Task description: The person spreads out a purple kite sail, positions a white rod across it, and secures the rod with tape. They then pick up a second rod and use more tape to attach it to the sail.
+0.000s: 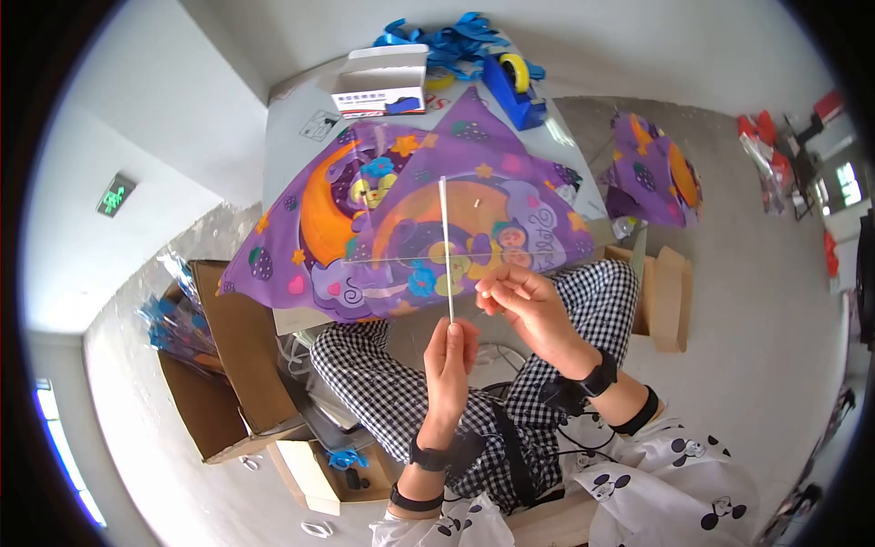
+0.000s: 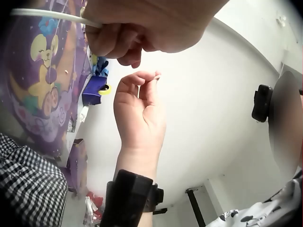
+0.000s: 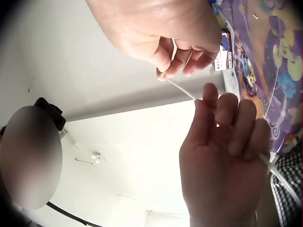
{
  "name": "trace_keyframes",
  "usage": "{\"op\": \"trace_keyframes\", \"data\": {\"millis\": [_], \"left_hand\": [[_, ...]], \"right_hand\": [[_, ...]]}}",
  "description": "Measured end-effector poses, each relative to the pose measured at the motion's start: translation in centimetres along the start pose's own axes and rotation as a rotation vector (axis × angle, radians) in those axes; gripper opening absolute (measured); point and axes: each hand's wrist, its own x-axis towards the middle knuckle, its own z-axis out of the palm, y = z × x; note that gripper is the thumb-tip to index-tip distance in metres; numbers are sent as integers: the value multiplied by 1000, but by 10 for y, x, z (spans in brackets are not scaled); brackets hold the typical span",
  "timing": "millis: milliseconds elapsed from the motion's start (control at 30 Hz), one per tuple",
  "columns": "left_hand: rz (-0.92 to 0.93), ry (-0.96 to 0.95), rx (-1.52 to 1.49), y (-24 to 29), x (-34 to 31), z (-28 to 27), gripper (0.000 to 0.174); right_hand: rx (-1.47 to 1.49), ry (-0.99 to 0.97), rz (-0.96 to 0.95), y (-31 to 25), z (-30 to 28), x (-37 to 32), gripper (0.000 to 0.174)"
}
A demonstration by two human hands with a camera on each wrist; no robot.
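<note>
My left hand (image 1: 447, 365) grips the end of a slim white rod (image 1: 446, 237), which extends away over the purple kite (image 1: 538, 187). Beside it, to the right, my right hand (image 1: 529, 310) pinches a thin white strand (image 3: 182, 89) between thumb and fingertips. That strand spans the short gap between the two hands in the right wrist view; in the left wrist view only a small white tip shows at the right fingertips (image 2: 150, 78). Printed with an orange moon and cartoon figures, the kite overlaps a second purple kite (image 1: 283, 246) on the table.
At the table's back are a white box (image 1: 378, 91), a blue tape dispenser (image 1: 519, 96) and blue ribbons (image 1: 447, 41). Cardboard boxes stand at left (image 1: 246, 346) and right (image 1: 670, 301) of the checkered legs (image 1: 365, 383). Another purple kite (image 1: 652, 173) is beyond the table's right edge.
</note>
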Motion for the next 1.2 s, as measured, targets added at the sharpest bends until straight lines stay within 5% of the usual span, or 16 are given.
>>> {"op": "trace_keyframes", "data": {"millis": [300, 367, 500, 700, 933, 1033, 1200], "left_hand": [[2, -181, 147, -1, -22, 28, 24], [245, -123, 211, 5, -18, 28, 21], [397, 128, -29, 57, -20, 17, 29], [657, 134, 126, 69, -18, 15, 26], [687, 155, 21, 55, -15, 2, 14], [578, 268, -212, 62, -16, 0, 6], [455, 280, -179, 67, -15, -17, 9]], "right_hand": [[-8, 12, -167, -7, 23, -29, 11], [-14, -10, -257, -19, 27, -21, 13], [-122, -157, -245, -60, 29, -13, 13], [-190, -175, -235, -54, 53, -22, 10], [-222, -192, -213, -44, 56, -21, 10], [-171, -227, -82, -50, 49, -21, 7], [-190, -373, -38, -45, 34, -26, 15]]}}
